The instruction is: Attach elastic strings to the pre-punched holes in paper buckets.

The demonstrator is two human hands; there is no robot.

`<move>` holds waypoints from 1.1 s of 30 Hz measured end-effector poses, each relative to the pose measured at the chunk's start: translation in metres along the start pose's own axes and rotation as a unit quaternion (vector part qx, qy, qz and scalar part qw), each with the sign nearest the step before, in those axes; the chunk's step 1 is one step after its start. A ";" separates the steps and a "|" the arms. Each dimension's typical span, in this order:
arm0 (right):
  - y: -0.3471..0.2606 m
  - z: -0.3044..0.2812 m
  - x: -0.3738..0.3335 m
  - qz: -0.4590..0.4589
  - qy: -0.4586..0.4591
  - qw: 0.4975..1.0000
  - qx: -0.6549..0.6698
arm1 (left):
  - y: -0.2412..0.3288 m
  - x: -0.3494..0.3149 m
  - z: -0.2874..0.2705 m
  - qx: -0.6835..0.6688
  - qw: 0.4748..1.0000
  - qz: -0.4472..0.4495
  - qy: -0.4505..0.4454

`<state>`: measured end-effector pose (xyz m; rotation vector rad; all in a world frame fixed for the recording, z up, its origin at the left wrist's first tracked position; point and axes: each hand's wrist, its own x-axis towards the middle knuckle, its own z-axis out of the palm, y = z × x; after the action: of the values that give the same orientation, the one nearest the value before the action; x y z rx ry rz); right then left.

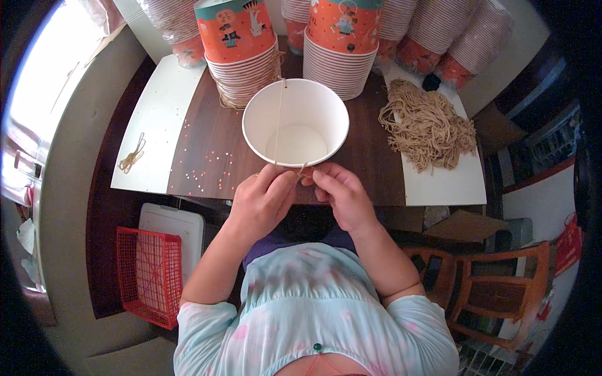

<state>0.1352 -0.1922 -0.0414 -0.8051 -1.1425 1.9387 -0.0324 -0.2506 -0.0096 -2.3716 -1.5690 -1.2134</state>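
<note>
At the tub's six o'clock, cord is pinched by left grip and right grip. Even tension is advised.

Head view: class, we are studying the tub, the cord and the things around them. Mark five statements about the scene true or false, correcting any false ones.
1. A strand of cord crosses the open mouth of the white-lined tub. True.
2. The tan cord heap lies on the left white panel. False: the cord heap lies mostly on the right white panel.
3. The left hand and right hand are at the tub's near rim. True.
4. The basket is blue. False: the basket is red.
5. The left hand is gloved. False: it is bare.
</note>
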 end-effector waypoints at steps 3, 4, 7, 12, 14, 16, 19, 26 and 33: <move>0.000 0.008 -0.002 0.011 0.007 0.999 0.040 | 0.001 0.001 0.000 -0.007 1.000 -0.009 0.002; 0.003 0.009 -0.001 0.012 0.007 0.999 0.040 | 0.000 0.001 0.000 -0.007 1.000 -0.009 0.001; 0.008 0.013 0.002 -0.010 0.015 0.999 0.050 | 0.001 0.002 0.001 -0.006 1.000 -0.005 0.005; 0.009 0.014 0.002 -0.021 0.033 0.998 0.048 | 0.001 -0.001 0.000 -0.070 0.997 -0.036 0.018; 0.008 0.015 0.002 -0.017 0.032 0.998 0.049 | 0.004 -0.002 0.000 -0.080 0.995 -0.049 0.026; 0.008 0.014 0.002 -0.012 0.032 0.998 0.049 | 0.005 -0.003 0.000 -0.090 0.993 -0.063 0.034; 0.007 0.014 0.003 -0.008 0.030 0.998 0.047 | 0.003 -0.004 0.000 -0.081 0.994 -0.068 0.020; 0.005 0.014 0.002 0.002 0.021 0.998 0.056 | 0.004 -0.002 0.000 -0.079 0.995 -0.055 0.037; 0.002 0.018 0.001 0.015 0.033 0.998 0.053 | 0.002 -0.001 0.000 -0.074 0.996 -0.041 0.043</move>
<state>0.1198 -0.1997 -0.0357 -0.8267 -0.9845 1.9644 -0.0314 -0.2528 -0.0096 -2.3243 -1.6185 -1.4752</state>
